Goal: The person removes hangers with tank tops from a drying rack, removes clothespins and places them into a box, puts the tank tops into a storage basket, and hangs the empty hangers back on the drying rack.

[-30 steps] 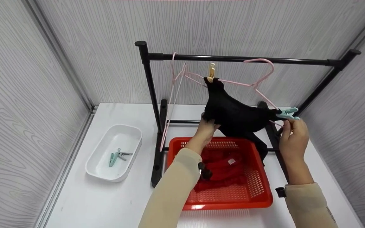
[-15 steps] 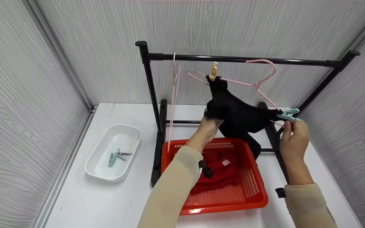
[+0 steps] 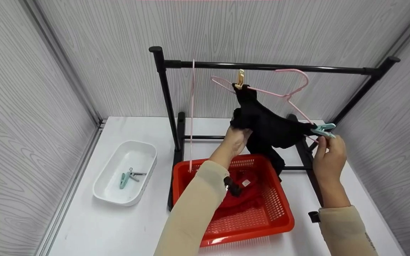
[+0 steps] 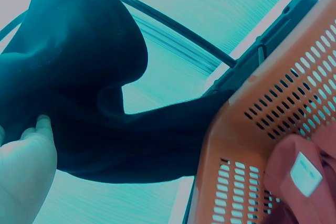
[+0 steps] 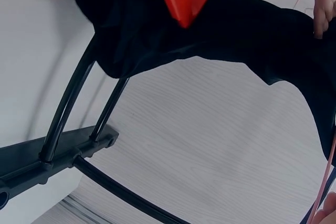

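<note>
A black garment (image 3: 272,124) hangs from a pink hanger (image 3: 269,93) on the rack's top bar. One yellow clothespin (image 3: 240,79) clips it at the left, a teal clothespin (image 3: 323,130) at the right. My left hand (image 3: 235,142) grips the garment's left part from below; in the left wrist view its fingertips (image 4: 44,124) press into the dark cloth. At the hanger's right end my right hand (image 3: 330,158) pinches the pink wire just below the teal clothespin. Only a bit of that hand shows in the right wrist view, beside the wire. The garment's lower part droops behind the basket.
Below stands a red perforated basket (image 3: 246,234) with red cloth (image 3: 240,199) inside. A second pink hanger (image 3: 192,117) hangs edge-on at the left of the black rack (image 3: 222,65). Further left, a white tray (image 3: 100,186) holds several clothespins (image 3: 125,179).
The red basket has slid left, and the left pink hanger has turned edge-on. My left hand has risen slightly with the garment, whose hanging part has swung left. My right hand has barely moved.
</note>
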A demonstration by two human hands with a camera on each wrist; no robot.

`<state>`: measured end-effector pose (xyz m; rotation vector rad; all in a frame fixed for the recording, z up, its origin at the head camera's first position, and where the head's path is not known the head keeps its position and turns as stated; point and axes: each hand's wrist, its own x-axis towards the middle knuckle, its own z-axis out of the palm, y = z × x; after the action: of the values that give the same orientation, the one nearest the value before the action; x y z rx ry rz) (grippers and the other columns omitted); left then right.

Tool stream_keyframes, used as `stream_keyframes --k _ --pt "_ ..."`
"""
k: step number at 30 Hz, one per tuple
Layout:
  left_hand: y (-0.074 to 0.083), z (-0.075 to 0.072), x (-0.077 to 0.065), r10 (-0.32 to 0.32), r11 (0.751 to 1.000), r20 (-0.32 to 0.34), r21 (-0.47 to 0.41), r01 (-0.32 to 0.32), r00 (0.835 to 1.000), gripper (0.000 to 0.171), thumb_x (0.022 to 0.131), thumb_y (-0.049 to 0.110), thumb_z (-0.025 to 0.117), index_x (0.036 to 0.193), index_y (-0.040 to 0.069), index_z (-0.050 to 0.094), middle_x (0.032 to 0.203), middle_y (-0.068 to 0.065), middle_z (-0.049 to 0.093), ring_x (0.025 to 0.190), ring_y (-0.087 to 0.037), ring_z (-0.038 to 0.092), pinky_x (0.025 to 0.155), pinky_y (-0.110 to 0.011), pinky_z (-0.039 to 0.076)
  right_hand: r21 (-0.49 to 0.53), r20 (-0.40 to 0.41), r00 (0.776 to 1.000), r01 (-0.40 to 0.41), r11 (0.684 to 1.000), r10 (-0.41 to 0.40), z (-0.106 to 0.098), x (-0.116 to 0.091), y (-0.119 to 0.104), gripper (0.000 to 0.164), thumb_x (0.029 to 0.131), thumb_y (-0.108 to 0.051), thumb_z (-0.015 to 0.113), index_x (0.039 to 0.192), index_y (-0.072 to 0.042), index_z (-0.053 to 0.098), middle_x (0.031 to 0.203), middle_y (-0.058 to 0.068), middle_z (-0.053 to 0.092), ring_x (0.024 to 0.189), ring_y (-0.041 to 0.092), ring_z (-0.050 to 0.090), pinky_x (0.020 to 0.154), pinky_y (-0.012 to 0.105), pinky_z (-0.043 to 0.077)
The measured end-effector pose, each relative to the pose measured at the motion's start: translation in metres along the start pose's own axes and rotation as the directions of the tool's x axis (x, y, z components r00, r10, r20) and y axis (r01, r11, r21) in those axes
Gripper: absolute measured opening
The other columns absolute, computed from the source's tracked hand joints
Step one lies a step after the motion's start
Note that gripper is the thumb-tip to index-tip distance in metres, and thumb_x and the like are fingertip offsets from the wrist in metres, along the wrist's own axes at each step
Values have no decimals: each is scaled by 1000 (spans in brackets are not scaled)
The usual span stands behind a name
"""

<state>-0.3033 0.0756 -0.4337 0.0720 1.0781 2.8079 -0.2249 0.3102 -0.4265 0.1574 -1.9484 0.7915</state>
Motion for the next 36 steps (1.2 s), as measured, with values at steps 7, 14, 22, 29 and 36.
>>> stream_keyframes --k 7,14,22,29,36 --pt "8 8 -1 26 1000 53 -15 -26 998 26 99 -10 42 104 11 58 96 0 58 92 -11 58 104 -33 45 2 -16 1000 -10 1000 10 1 -1 -1 13 96 -1 61 88 10 61 81 23 55 79 32 52 75 30 37" --pt "23 19 -4 54 998 92 8 -55 994 22 102 -4 44 102 12 59 97 2 60 91 -11 59 93 -29 49 6 -27 999 -21 1000 22 1 0 -2 13 96 -1 60 91 12 62 84 25 57 81 34 55 78 27 39" --pt "42 10 -17 201 934 93 281 -220 975 29 100 -2 52 128 2 46 120 -4 58 108 -8 53 103 -28 43 31 -42 997 -56 998 57 2 0 -7 15 97 -2 61 91 11 63 85 24 59 83 31 57 80 18 39" --pt "54 -14 -36 267 581 264 723 -373 927 23 103 17 53 118 3 41 120 -12 54 114 -15 49 102 -27 38 36 -51 997 -55 998 57 4 -1 -5 14 98 -1 60 91 10 63 87 24 61 84 26 57 80 13 40" --pt "50 -42 -54 173 391 277 861 -324 945 21 107 24 45 118 6 40 119 -14 57 114 -22 55 101 -37 43 54 -46 998 -42 998 45 5 -3 -5 13 98 0 60 91 11 62 85 17 60 82 24 56 79 12 41"
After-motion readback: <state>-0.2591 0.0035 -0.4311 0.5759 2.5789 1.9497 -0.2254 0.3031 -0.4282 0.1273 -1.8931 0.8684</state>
